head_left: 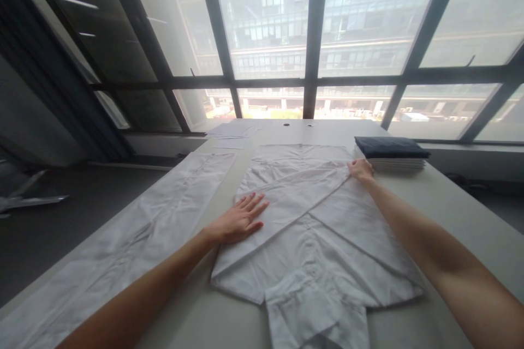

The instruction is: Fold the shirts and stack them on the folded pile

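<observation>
A white shirt (pixel 286 229) lies spread on the white table, its collar end toward me and one sleeve laid diagonally across its body. My left hand (pixel 239 219) rests flat on the left part of the cloth, fingers spread. Over at the right edge, my right hand (pixel 361 169) pinches the shirt fabric between thumb and fingers. Just beyond that hand stands a stack of folded garments (pixel 391 150), dark on top and white below.
Another white garment (pixel 164 218) stretches along the table's left side. Several sheets of paper (pixel 231 131) lie at the far left corner of the table (pixel 462 202). Large windows (pixel 270 27) rise behind it, and a dark curtain (pixel 61 76) hangs at left.
</observation>
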Available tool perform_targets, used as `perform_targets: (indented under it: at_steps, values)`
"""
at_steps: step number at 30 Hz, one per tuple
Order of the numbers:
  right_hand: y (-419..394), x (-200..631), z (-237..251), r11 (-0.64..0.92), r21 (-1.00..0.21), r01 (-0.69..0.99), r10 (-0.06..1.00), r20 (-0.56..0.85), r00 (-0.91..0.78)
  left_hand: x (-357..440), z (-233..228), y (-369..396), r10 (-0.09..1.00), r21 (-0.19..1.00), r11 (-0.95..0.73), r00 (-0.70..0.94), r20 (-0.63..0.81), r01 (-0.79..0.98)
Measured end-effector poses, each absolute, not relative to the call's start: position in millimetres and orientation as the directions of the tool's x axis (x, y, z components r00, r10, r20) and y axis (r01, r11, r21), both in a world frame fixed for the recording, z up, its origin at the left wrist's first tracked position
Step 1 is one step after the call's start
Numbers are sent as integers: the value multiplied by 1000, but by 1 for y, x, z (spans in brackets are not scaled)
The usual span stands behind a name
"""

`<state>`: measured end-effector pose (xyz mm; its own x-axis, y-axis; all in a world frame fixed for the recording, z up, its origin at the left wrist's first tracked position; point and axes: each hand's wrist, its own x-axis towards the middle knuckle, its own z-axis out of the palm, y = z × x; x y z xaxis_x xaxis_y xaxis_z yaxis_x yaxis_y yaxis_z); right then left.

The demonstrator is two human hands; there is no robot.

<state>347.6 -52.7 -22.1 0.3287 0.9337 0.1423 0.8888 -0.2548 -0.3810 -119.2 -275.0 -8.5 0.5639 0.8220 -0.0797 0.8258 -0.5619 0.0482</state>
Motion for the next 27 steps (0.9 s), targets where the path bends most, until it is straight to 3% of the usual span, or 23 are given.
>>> perform_targets:
  at_steps: [4, 19, 22, 27]
  values:
    - [-46, 352, -30, -222, -372, 901, 933, 188, 307, -119, -10, -276, 836, 47, -539, 541, -88, 841]
    - [-48, 343, -13, -203, -357, 912, 959, 114, 258, -122, -12, -276, 835, 55, -541, 544, -81, 839]
    - [-58, 333, -11, -203, -347, 916, 949, 161, 271, -122, -7, -277, 836, 64, -541, 544, -67, 839]
    - [-81, 273, -2, 69, -335, 940, 930, 364, 61, -97, 11, -284, 823, 38, -563, 555, 123, 826]
